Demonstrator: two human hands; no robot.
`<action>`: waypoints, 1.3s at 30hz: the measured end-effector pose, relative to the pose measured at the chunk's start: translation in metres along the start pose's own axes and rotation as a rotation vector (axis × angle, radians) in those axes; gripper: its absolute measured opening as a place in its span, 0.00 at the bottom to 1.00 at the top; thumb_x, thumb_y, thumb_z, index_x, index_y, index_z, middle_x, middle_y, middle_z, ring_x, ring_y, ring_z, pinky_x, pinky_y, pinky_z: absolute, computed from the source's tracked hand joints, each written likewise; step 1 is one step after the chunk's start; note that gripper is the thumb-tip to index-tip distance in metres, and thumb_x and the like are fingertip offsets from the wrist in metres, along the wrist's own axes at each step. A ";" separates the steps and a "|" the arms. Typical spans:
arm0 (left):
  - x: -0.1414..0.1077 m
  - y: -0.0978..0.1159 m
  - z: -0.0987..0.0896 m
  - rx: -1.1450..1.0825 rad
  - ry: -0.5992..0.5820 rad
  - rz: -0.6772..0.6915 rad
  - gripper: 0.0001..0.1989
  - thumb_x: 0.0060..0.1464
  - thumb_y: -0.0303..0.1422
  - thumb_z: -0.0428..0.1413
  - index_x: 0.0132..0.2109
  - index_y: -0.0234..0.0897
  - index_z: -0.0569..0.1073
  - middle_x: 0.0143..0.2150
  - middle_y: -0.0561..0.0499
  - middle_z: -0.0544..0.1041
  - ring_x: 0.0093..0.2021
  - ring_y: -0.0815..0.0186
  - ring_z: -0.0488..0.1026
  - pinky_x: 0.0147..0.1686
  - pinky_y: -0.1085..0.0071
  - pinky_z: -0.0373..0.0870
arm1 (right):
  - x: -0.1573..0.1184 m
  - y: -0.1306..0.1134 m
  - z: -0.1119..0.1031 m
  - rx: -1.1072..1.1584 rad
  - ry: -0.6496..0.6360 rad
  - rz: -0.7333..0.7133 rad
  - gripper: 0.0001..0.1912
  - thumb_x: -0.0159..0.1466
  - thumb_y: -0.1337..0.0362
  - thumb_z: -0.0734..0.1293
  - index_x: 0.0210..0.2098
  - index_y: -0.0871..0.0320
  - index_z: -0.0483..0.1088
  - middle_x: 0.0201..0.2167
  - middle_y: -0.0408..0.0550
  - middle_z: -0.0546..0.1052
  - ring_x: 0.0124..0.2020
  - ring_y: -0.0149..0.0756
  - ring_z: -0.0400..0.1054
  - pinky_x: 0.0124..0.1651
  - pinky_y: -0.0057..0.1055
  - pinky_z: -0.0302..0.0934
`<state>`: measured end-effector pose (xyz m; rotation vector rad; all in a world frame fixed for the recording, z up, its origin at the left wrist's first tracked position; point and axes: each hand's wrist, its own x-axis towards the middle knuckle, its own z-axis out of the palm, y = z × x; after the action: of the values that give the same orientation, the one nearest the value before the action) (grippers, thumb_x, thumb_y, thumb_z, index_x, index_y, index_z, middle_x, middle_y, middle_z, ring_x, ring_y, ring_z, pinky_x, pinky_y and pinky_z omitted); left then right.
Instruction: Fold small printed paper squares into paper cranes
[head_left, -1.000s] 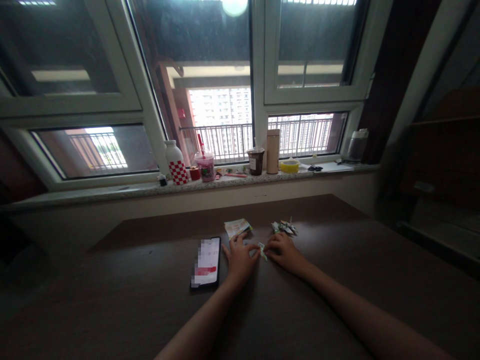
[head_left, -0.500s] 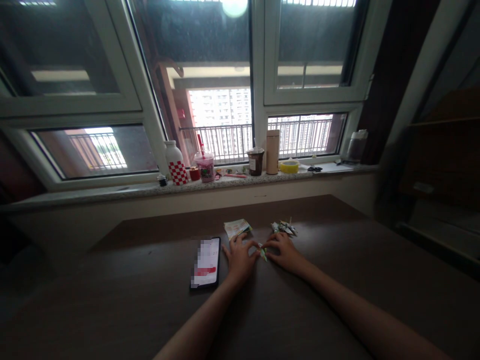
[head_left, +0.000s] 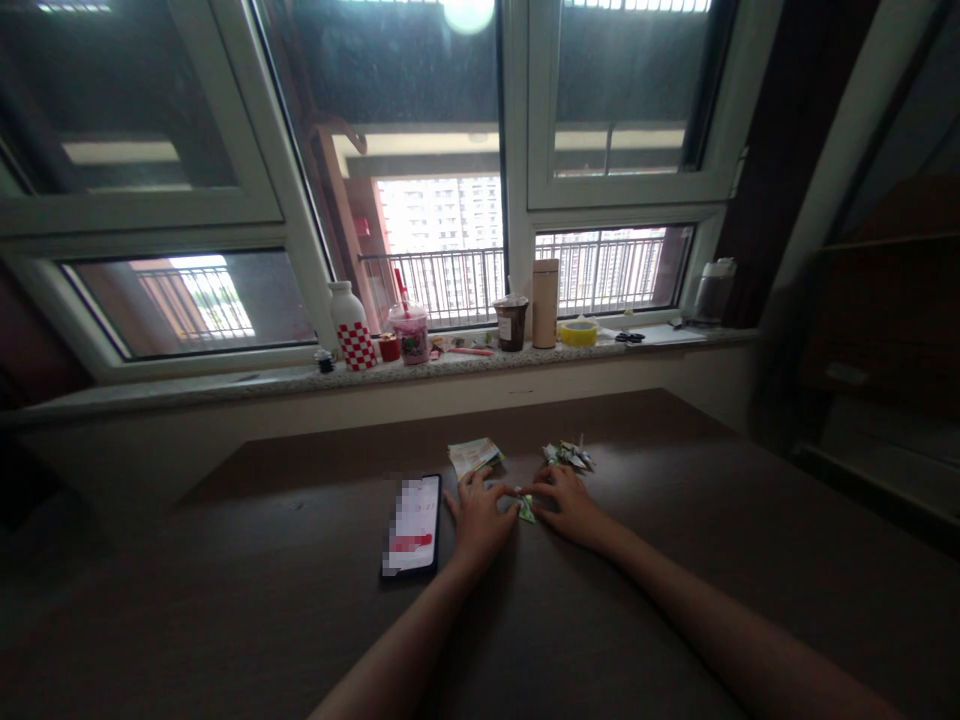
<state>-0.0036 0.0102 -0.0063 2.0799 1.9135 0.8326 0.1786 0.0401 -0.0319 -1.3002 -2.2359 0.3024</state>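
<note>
Between my hands is a small green-and-white piece of folded paper [head_left: 527, 510], low over the brown table [head_left: 315, 640] or resting on it. My left hand [head_left: 484, 510] is closed in a pinch on its left side, thumb and index finger at the paper, the other fingers curved towards the table. From the right, my right hand [head_left: 568, 505] pinches the same paper with thumb and index finger. Just beyond my left hand lies a stack of printed paper sheets [head_left: 472, 456]. A pile of small folded paper pieces [head_left: 571, 457] sits beyond my right hand.
Left of my left hand lies a phone [head_left: 414, 525] with a lit screen. On the windowsill [head_left: 450, 365] stand a checkered bottle [head_left: 354, 330], a pink drink cup [head_left: 410, 335], a brown cup [head_left: 511, 325], a tan flask [head_left: 546, 305], yellow tape [head_left: 578, 334] and black scissors [head_left: 629, 338].
The paper between my fingers has turned slightly and shows more of its green face. My fingertips have shifted a little; my arms stay in nearly the same place.
</note>
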 end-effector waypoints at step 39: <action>0.003 -0.007 -0.016 0.169 -0.177 0.122 0.12 0.54 0.37 0.59 0.46 0.57 0.80 0.70 0.52 0.59 0.70 0.46 0.47 0.63 0.34 0.38 | -0.004 -0.007 -0.016 0.083 0.040 -0.192 0.10 0.59 0.71 0.68 0.35 0.51 0.78 0.37 0.45 0.78 0.50 0.42 0.64 0.58 0.44 0.53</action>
<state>-0.0178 0.0108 0.0048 2.3012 1.8353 0.5036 0.1836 0.0321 -0.0168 -1.0313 -2.2684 0.2924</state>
